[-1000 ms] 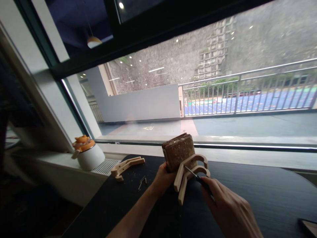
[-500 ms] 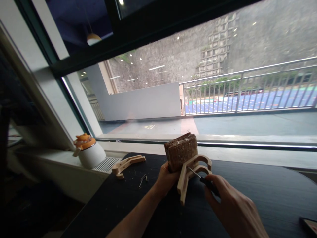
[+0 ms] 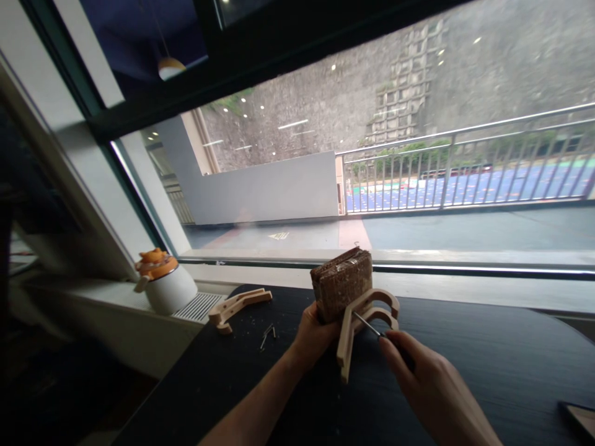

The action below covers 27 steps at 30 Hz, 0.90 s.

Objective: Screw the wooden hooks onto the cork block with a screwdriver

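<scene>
My left hand (image 3: pixel 316 336) is wrapped round the lower end of a rough brown block (image 3: pixel 341 280), which looks like wood and is held tilted above the table. Against the block's near side sits a pale, curved wooden bracket (image 3: pixel 346 341) with two arms. A screwdriver (image 3: pixel 369 324) is gripped in my right hand (image 3: pixel 421 371); its metal shaft meets the bracket, though the tip's exact seat is too small to tell. To the left, a similar loose wooden piece (image 3: pixel 239 305) lies on the table, with a few thin metal screws or pins (image 3: pixel 267 336) near it.
The dark table (image 3: pixel 465 347) has a rounded far edge against the window sill. On the sill at left stands a white pot with an orange animal-shaped lid (image 3: pixel 165 282), beside a vent grille (image 3: pixel 198 306). A dark-framed object (image 3: pixel 579 421) lies at the lower right.
My right fingers have shifted slightly on the screwdriver, covering more of its handle. The block and bracket have hardly moved.
</scene>
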### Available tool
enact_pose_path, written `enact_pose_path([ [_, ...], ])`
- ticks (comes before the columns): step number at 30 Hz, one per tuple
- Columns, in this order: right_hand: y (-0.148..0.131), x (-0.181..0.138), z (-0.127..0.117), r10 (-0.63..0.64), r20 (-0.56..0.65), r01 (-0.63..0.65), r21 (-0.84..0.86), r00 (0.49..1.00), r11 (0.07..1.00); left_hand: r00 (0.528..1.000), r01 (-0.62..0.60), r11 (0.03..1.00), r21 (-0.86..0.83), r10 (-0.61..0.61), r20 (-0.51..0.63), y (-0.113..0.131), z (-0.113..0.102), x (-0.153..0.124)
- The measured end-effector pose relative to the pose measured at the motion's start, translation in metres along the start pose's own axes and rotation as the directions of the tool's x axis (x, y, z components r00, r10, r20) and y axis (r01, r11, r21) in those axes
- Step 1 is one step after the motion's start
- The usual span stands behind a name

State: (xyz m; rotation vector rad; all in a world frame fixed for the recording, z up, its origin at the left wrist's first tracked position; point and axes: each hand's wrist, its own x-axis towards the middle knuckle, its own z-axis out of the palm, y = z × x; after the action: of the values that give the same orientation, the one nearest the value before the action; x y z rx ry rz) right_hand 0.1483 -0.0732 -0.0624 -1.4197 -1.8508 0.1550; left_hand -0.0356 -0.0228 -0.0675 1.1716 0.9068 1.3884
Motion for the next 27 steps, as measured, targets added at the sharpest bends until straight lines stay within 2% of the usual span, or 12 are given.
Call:
enact_pose_path([
  [4,-0.0041,-0.0041,-0.0002,-0.166,-0.118,0.136,-0.223,0.979,0.965,1.0,-0.003,1.0,0.004,0.003,-0.003,-0.0007,-0.0006,0.0004],
  [7,-0.0074,-0.0061,-0.0023,-0.27,-0.137,0.224,-0.282,0.953,0.933,1.0,0.001,1.0,0.006,-0.001,0.005,-0.0011,-0.0017,0.0011],
  [9,-0.008,-0.0061,-0.0029,-0.293,-0.159,0.241,-0.284,0.943,0.928,1.0,0.005,1.0,0.01,-0.005,0.018,-0.0012,-0.003,0.0015],
  [13,-0.0053,-0.0045,-0.0008,-0.198,-0.162,0.182,-0.11,0.967,0.977,0.999,0.014,1.0,0.021,-0.015,0.042,-0.0014,-0.0057,0.0015],
  [17,-0.0019,-0.0032,0.0014,-0.061,-0.026,0.063,0.062,0.998,0.996,0.998,0.017,0.999,0.035,-0.018,0.054,-0.0025,-0.0065,0.0009],
  [21,-0.0017,-0.003,0.0005,-0.02,0.036,0.019,0.03,0.999,0.999,0.999,0.011,0.999,0.051,-0.013,0.053,-0.0044,-0.006,0.0005],
  [24,-0.0033,-0.0033,-0.0004,-0.02,-0.003,0.02,-0.009,1.0,1.0,0.999,0.011,0.998,0.056,-0.014,0.044,-0.0046,-0.0058,0.0005],
  [27,-0.0058,-0.0037,-0.0021,-0.089,-0.055,0.085,-0.061,0.995,0.994,1.0,0.01,0.998,0.056,-0.011,0.029,-0.0033,-0.0057,0.0007],
])
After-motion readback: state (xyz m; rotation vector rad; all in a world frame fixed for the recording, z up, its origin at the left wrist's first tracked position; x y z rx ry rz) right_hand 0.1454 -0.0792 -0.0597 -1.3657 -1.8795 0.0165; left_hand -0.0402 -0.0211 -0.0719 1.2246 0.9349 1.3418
